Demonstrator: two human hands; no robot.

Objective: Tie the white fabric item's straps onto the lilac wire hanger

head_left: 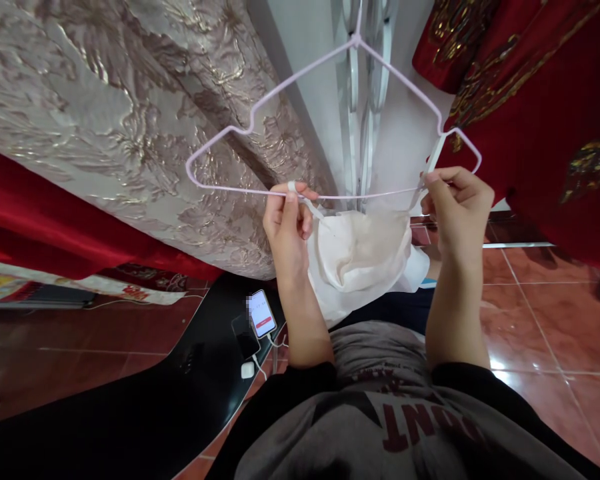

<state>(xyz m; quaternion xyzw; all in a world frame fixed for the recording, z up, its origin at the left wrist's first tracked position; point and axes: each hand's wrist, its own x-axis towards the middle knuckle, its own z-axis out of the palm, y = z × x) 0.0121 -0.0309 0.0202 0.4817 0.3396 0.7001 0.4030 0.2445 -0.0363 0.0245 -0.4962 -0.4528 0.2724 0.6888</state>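
Observation:
A pale pink hanger hangs upright in front of me. Below its bottom bar droops a white garment with thin straps. My left hand is closed at the bar, left of centre, pinching one strap, a bit of which loops over a finger. On the other side, my right hand pinches the second strap, which runs up to the notch in the hanger's right shoulder. What the curled fingers of the right hand touch behind the strap is hidden.
Beige embossed fabric hangs at left, red fabric with gold trim at right. White panels with handles stand behind the hanger. A lit phone, a dark phone and a small white case lie on a black surface.

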